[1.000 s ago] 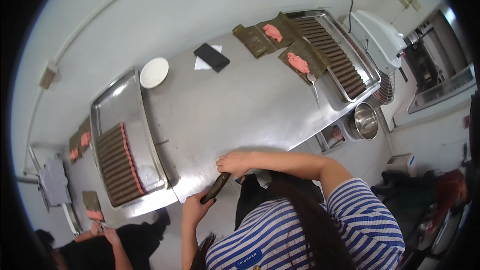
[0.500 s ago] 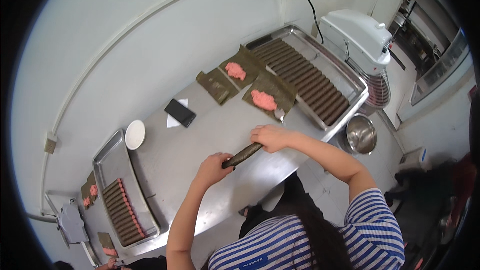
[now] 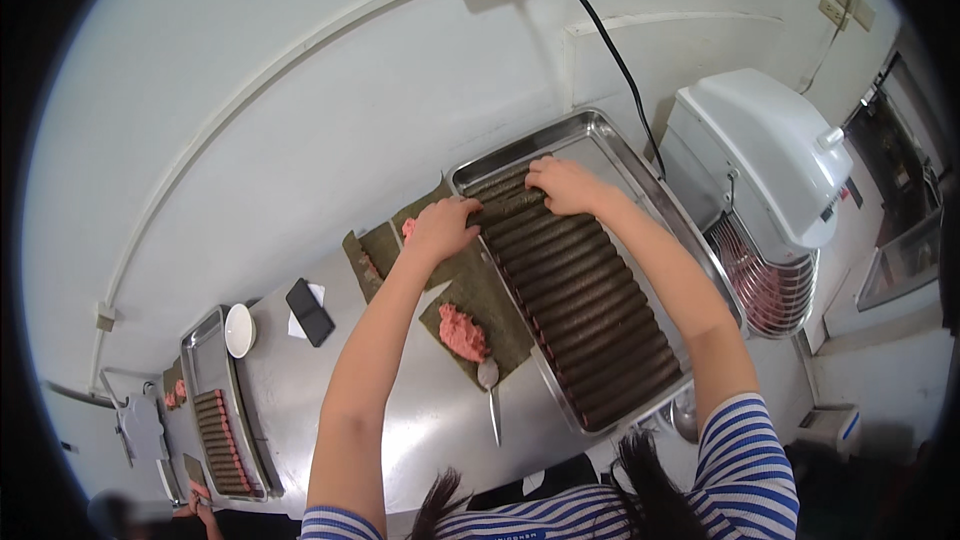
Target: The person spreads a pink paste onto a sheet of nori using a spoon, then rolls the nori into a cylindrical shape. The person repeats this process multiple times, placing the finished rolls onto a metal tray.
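At the far end of the right-hand metal tray [image 3: 590, 125], both my hands grip a dark green seaweed roll [image 3: 507, 203] by its two ends. My left hand [image 3: 443, 228] is closed at the tray's left rim. My right hand [image 3: 563, 186] is closed around the other end, inside the tray. A row of several similar rolls [image 3: 590, 310] fills the tray nearer to me. Left of the tray lies a seaweed sheet [image 3: 515, 340] with a mound of pink minced filling [image 3: 461, 332]. A spoon [image 3: 491, 395] rests against the filling.
A phone [image 3: 310, 312] and a white bowl [image 3: 240, 330] sit farther left on the steel table [image 3: 415, 430]. Another tray of rolls [image 3: 225, 440] stands at the left end, near another person's hand [image 3: 203, 500]. A white mixer [image 3: 760, 160] stands right of the tray.
Both hands have carried the seaweed roll from above the table to the far end of the right-hand tray. The view has shifted toward that tray.
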A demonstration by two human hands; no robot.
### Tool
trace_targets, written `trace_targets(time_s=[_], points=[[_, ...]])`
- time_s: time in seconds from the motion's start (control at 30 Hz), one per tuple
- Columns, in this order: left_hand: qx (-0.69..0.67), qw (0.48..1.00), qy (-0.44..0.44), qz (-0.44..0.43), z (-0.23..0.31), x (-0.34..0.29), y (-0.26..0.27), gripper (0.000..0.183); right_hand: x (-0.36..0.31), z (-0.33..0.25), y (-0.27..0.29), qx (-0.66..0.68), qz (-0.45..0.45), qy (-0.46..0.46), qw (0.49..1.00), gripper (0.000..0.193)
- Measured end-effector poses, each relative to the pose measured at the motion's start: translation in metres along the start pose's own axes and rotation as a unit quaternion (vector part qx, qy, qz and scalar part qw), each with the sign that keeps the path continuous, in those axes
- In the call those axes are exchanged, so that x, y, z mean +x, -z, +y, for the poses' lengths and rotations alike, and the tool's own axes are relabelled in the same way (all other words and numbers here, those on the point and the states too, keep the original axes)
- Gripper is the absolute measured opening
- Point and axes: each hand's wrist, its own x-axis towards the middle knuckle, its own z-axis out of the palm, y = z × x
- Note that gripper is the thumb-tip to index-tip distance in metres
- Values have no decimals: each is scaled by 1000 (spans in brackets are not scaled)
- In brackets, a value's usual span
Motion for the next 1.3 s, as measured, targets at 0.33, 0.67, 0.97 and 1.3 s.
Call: trace_targets(time_s=[0.33,0.67,0.97,1.3], points=[[54,993,93,-39,-45,122,-28,34,83,111,-55,20,36,-26,999,23],[90,992,88,-11,-68,135,-66,30,98,132,-104,40,71,3,997,19],[120,986,100,-50,-65,141,-70,29,95,135,-112,44,74,11,996,20],[111,985,110,-72,-62,142,-70,25,99,130,-95,73,-1,-43,996,25]])
